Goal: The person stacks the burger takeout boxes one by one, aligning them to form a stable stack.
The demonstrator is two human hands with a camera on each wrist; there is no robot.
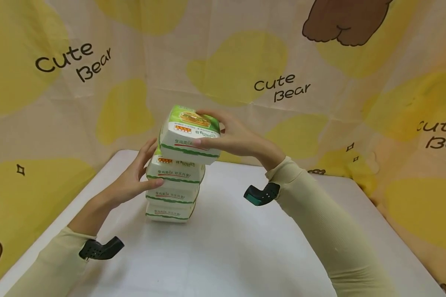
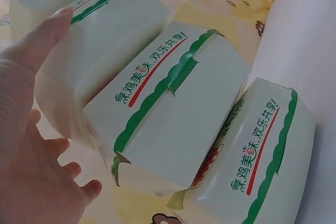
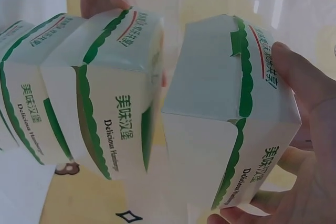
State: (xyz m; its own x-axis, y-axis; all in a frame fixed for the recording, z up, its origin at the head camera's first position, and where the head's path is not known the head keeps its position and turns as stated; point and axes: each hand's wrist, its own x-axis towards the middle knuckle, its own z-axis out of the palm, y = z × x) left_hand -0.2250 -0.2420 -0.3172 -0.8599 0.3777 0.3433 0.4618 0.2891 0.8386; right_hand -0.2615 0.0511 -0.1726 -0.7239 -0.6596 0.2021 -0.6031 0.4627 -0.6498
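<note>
My right hand (image 1: 238,134) grips a white and green paper hamburger box (image 1: 189,136), thumb on its front face and fingers at its far side. In the right wrist view a gap parts this held box (image 3: 231,114) from the stack. Below it, three similar boxes (image 1: 172,196) stand in an upright stack on the white table (image 1: 238,247). My left hand (image 1: 134,177) is at the stack's left side. In the left wrist view its thumb touches the stack's top box (image 2: 113,40), while the other fingers spread loosely beside it.
A yellow and cream cloth (image 1: 223,62) printed with "Cute Bear" hangs behind and around the table. Each wrist wears a black device, one on the left sleeve (image 1: 44,264) and one on the right sleeve (image 1: 319,222). The table's far edge lies just behind the stack.
</note>
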